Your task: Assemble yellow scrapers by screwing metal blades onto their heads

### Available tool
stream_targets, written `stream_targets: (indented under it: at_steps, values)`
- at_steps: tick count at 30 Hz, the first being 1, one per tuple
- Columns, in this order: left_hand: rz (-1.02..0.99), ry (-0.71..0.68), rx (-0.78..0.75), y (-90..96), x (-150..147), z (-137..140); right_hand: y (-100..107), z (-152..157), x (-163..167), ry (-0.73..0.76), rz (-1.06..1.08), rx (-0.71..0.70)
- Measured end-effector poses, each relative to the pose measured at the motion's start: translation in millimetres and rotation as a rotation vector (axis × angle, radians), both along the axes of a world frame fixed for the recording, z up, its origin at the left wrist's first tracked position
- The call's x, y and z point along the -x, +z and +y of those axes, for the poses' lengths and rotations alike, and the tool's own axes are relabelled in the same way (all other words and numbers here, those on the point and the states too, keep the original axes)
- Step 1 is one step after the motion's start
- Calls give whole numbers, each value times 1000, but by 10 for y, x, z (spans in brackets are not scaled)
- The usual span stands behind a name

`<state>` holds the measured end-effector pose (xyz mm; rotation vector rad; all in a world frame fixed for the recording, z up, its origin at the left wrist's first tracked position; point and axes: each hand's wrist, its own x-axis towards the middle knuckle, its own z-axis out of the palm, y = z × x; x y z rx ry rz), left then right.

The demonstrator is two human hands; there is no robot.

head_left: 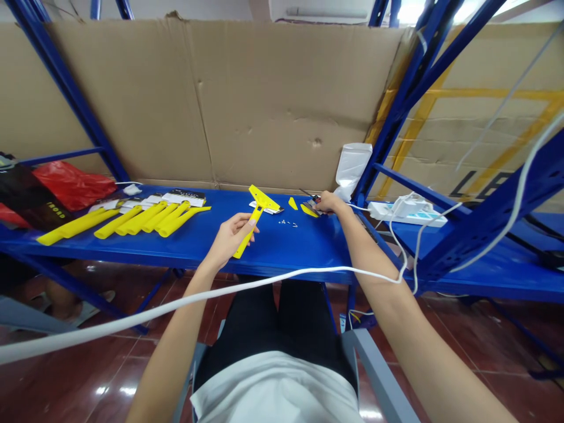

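Blue bench: left hand clasped around a yellow tool; right hand beside a yellow piece, its grip too hidden to tell.

A blue bench top is used as the support. At left, yellow tubular handles are laid out in a row, with printed cards at their far ends. At the left end, a red plastic bag and a black bag are placed. Near centre, tiny pieces are scattered, too small to be identified; a small yellow piece is set behind them.
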<state>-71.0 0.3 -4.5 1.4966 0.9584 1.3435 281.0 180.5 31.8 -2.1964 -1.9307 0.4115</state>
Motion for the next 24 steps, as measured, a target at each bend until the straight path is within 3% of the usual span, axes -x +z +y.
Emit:
stream_targets:
  at_steps: [5, 14, 24]
  values:
    - [8, -4, -5, 5, 11, -7, 76, -62, 49, 4, 86, -86]
    - [-4, -7, 9, 22, 6, -11, 227, -263, 286, 174, 400, -279]
    - [1, -9, 17, 36, 4, -16, 141, -204, 263, 152, 277, -44]
